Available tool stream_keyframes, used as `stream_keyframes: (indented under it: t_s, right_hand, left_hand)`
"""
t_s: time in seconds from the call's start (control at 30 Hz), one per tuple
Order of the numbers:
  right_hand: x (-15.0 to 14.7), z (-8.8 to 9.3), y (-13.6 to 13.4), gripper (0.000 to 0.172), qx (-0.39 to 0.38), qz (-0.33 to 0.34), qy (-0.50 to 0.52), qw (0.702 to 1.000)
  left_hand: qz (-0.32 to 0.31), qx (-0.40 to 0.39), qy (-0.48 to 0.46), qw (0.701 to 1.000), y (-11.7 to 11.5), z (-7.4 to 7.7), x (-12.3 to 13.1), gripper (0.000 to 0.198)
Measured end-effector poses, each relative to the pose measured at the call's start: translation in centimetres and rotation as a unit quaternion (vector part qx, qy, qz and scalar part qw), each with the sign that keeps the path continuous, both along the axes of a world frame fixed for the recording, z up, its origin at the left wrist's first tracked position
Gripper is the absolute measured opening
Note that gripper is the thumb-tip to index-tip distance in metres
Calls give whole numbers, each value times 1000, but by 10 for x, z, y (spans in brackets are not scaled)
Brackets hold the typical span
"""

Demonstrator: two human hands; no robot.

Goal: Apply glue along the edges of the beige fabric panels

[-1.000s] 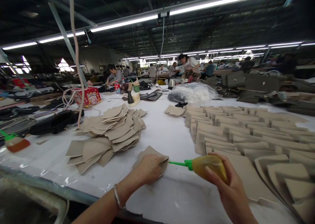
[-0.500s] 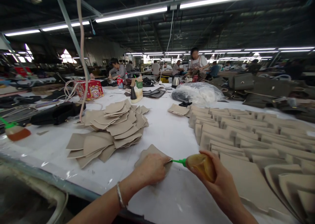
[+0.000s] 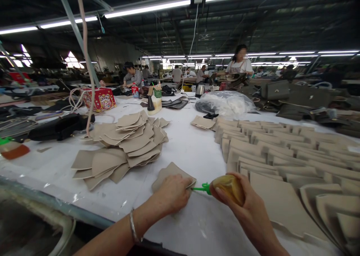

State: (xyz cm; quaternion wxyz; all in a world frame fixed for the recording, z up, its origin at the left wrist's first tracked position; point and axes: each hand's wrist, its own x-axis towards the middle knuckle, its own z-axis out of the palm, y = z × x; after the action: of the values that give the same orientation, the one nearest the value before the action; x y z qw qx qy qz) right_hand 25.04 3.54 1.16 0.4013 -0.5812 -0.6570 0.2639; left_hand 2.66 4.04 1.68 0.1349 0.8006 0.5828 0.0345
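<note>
My left hand [image 3: 174, 191] is closed on a beige leather piece [image 3: 171, 170], pinching its right-hand edge just above the table. In my right hand [image 3: 250, 203] is a glue bottle [image 3: 229, 188] of amber liquid, tipped on its side. Its thin green nozzle [image 3: 201, 188] points left and meets the edge of the piece beside my left fingers. The exact contact at the tip is too small to make out. To the left lies a loose pile of similar beige pieces [image 3: 140, 139]. Rows of overlapping beige pieces [image 3: 270, 154] cover the right side.
A second glue bottle [image 3: 14, 149] stands at the far left, near a black case [image 3: 60, 127]. Behind the pile are a red patterned box [image 3: 102, 99] and a pale container [image 3: 155, 104]. A clear plastic bag [image 3: 225, 103] lies at the back; a person [image 3: 239, 66] stands beyond.
The nozzle tip has shifted slightly left and down along the piece's edge. My left hand still pinches the piece. The person at the back has moved right.
</note>
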Motion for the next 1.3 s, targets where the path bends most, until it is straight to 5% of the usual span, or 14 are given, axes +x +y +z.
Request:
stream_keyframes:
  t_s: [0.27, 0.6, 0.77, 0.9, 1.3]
  right_hand:
    - [4, -2, 5, 54, 15, -29, 9, 999]
    - [9, -10, 1, 54, -24, 9, 65, 998]
    - [11, -16, -7, 51, -62, 81, 88, 991]
    - [11, -19, -9, 52, -29, 47, 86, 995]
    - [-3, -11, -31, 45, -66, 87, 126, 986]
  left_hand:
    - [-2, -8, 4, 1000, -6, 3, 0, 44]
    - [-20, -12, -54, 998, -7, -7, -8, 49]
    - [-21, -17, -75, 997, -8, -10, -11, 48]
    - [-16, -26, -73, 997, -11, -8, -11, 45]
    - [-21, -26, -88, 996, -11, -13, -14, 46]
